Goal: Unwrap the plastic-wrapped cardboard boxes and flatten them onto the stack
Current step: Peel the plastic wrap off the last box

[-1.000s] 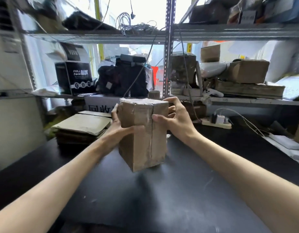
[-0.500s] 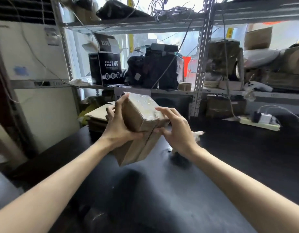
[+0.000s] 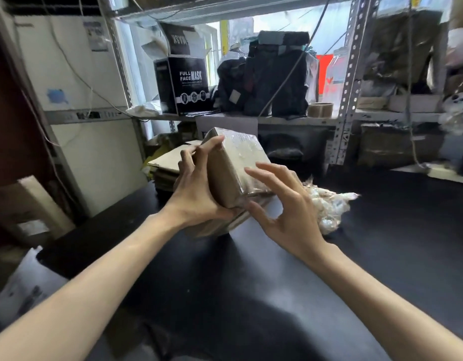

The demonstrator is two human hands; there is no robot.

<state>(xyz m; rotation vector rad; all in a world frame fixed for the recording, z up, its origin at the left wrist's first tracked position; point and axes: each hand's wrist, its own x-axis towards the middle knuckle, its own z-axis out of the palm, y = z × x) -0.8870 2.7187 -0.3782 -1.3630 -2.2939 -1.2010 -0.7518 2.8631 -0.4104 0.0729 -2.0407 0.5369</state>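
Brown plastic-wrapped cardboard box (image 3: pixel 240 162) held tilted over the black table (image 3: pixel 251 282), long axis running up & away. L hand (image 3: pixel 196 194) grips its left side, fingers (image 3: pixel 210 147) curled over the top edge. R hand (image 3: pixel 285 212) just right of the glossy face, fingers (image 3: pixel 266 170) spread, gripping nothing.

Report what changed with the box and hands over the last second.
The wrapped box tipped from upright to a slant. The right hand released its side, fingers now spread. The left hand still grips it; the flattened stack stayed put.
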